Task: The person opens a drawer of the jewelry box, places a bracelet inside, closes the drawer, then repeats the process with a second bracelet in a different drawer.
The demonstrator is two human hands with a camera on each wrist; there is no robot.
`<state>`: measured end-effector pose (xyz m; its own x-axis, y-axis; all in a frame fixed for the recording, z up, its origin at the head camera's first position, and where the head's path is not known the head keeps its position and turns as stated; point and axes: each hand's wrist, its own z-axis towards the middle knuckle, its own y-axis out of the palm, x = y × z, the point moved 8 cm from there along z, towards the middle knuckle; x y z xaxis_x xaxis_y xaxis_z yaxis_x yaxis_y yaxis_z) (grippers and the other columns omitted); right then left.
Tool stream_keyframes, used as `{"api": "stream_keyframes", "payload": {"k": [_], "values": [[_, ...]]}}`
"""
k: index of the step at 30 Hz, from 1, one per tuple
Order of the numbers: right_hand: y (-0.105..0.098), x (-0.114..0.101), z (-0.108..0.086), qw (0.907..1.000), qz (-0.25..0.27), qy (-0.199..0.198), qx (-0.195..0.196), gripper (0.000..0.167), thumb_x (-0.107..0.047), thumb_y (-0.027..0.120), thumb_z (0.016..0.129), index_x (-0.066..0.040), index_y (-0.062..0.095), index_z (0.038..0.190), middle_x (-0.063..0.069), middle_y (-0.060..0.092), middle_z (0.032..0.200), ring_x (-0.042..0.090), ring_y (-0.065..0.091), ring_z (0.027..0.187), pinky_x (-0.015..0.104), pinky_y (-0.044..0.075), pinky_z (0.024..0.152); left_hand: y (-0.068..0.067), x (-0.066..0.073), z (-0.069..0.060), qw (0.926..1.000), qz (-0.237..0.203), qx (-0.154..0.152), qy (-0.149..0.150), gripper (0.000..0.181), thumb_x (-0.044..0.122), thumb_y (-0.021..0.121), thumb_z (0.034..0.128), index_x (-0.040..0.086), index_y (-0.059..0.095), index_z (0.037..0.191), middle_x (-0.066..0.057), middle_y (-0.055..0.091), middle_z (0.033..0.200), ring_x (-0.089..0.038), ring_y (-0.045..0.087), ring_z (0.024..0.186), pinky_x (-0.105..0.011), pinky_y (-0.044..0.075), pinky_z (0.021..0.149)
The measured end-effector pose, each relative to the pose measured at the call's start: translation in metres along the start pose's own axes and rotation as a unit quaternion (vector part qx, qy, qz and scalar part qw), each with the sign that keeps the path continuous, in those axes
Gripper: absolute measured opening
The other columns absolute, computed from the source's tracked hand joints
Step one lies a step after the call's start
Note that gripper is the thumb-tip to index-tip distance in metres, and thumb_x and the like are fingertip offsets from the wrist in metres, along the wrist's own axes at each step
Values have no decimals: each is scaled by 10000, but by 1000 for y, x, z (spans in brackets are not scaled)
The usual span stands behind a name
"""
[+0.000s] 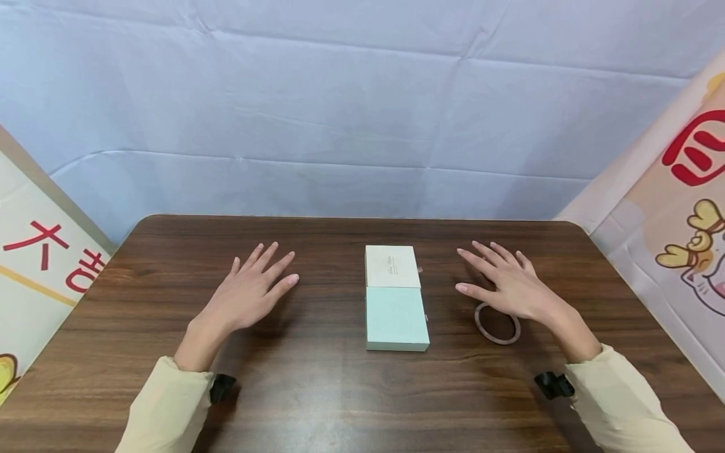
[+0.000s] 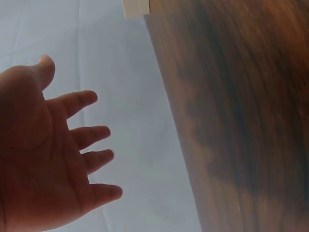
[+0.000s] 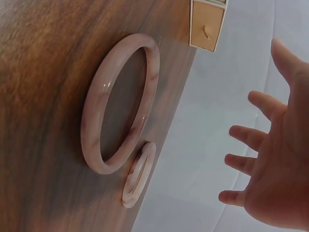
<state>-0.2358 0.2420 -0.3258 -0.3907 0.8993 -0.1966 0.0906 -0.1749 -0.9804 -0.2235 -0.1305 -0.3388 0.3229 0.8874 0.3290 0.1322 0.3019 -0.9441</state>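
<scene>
Left grip and right grip were both spread, holding nothing. Nearer bangle lay flat on the worktop, just wearer-side of the right grip, well apart from the left.

Below my fingers is a dark brown wood-grain table with rounded far corners, its surface softly shiny nearer me. Beyond the fingers hangs a creased pale-blue cloth. Left of them, a white banner shows red characters; right, a pinkish cartoon banner.
</scene>
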Motion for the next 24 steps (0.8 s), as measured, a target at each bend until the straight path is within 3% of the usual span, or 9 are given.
{"api": "stream_keyframes", "payload": {"k": [6,11,15,19,24], "values": [[-1,1,0,9999,-4,-63,89,639,-518,463,909,-139,348,1410,184,302,1427,424,226,1289,659,132,922,8,13,8,9993,-289,-144,192,603,510,317,961,121,321,1423,-184,235,1463,-390,228,1317,-568,259,977],[-1,2,-1,9997,82,-146,199,595,-471,485,918,-63,435,1348,208,400,1348,411,334,1228,595,231,851,13,25,17,9979,-566,-213,248,521,388,462,954,78,412,1370,-178,393,1378,-353,348,1264,-529,327,949],[-2,2,-1,9990,142,-254,330,527,-415,529,915,-27,512,1271,185,508,1229,351,448,1137,516,285,766,16,34,24,9953,-885,-50,377,411,323,521,939,43,548,1239,-90,614,1075,-217,576,954,-411,442,821],[-2,1,-2,9981,247,-412,395,447,-331,572,908,2,560,1206,164,573,1137,333,510,1065,512,313,742,20,43,29,9912,-1238,13,477,276,287,553,926,68,632,1073,27,610,843,-99,545,725,-321,448,690],[0,1,-3,9967,510,-531,331,392,-239,586,906,41,568,1181,182,598,1123,362,528,1061,578,332,836,29,54,33,9852,-1599,-176,590,185,259,565,922,95,642,962,23,603,800,-90,515,673,-301,432,659]]}}
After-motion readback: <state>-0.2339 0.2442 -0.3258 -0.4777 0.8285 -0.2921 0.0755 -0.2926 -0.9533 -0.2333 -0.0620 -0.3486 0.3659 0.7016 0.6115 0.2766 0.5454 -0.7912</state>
